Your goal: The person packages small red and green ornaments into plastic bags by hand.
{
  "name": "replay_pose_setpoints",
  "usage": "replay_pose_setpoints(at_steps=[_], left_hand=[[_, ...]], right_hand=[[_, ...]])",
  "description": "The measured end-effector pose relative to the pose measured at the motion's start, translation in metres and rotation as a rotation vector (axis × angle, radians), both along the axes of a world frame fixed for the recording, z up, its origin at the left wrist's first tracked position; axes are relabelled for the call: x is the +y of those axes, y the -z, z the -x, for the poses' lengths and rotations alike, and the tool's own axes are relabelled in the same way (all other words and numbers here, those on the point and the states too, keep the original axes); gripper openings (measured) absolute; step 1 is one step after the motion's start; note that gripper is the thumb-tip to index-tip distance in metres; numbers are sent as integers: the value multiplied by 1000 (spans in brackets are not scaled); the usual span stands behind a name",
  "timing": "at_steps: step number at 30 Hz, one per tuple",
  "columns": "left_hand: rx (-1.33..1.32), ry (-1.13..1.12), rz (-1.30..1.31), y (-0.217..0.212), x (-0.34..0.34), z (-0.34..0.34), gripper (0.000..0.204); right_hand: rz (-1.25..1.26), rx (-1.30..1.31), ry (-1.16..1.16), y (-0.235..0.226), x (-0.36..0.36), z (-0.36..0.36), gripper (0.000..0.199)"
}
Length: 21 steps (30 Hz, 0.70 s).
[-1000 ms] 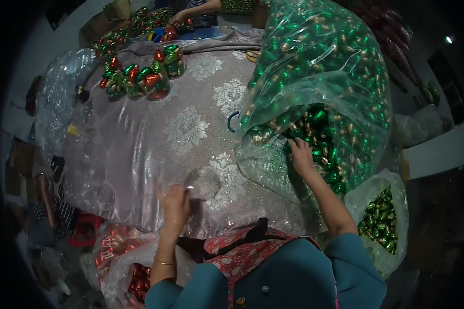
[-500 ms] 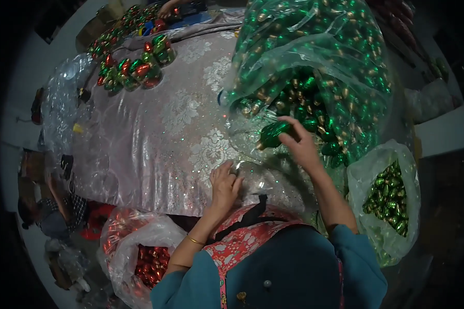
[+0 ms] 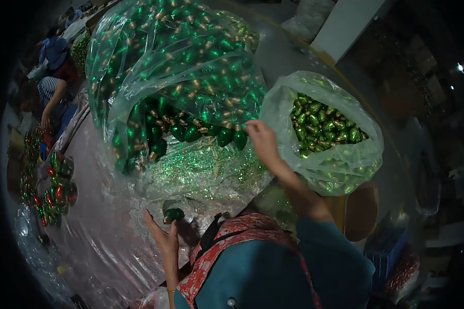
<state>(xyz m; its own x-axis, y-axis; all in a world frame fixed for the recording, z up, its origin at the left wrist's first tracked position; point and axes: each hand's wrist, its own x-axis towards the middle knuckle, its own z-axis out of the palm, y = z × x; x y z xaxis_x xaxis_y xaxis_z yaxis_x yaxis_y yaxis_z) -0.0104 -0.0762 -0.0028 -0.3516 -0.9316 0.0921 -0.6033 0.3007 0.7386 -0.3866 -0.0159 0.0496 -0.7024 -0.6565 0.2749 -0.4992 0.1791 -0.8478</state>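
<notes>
The right hand (image 3: 260, 141) is reaching into the mouth of the big clear bag (image 3: 170, 67) of green ornaments, fingers curling at a green ornament (image 3: 239, 139) there. The left hand (image 3: 162, 237) is resting open-palmed on the counter (image 3: 103, 226), fingertips touching a single green ornament (image 3: 174, 212)

Looks like a small ornament-packing workshop: huge clear bags (image 3: 175, 77) of shiny green baubles, red-and-green clusters (image 3: 54, 190) on a cloth-covered table (image 3: 103, 242), other workers (image 3: 51, 92) seated beyond.
</notes>
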Motion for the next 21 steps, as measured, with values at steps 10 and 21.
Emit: replay_pose_setpoints(at_steps=[10, 21], left_hand=[[-124, -103, -91, -14, 2, 9, 84], [-117, -243, -183, -17, 17, 9, 83]], right_hand=[[-720, -196, 640, 196, 162, 257, 47], [-687, 217, 538, 232, 147, 269, 54]])
